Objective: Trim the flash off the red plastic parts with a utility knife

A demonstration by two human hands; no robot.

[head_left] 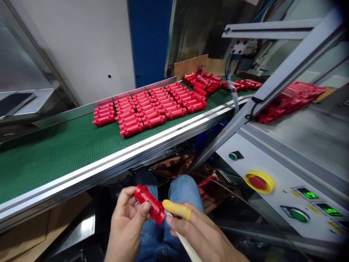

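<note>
From the head view, we record the left hand (125,225) closed around a red moulded plastic part (149,203), with the thumb on its near side and the fingers behind it. The part is thus held up clear of the lap, its side exposed to the other hand. The right hand (201,233) is partly closed on a cream-coloured handle (188,247), whose far end is hidden behind the fingers (we cannot tell what tool this is). A yellow finger cot (177,210) covers one right-hand finger, presumably as protection, and touches the part. Below the hands are blue jeans (185,189). Beyond them, a green conveyor belt (54,160) carries similar red parts (152,109) in close parallel rows, apparently for orderly handling, with a jumbled heap (201,83) farther along. To the right, a control panel (261,160) bears a red emergency stop button (256,182), placed within easy reach.
</note>
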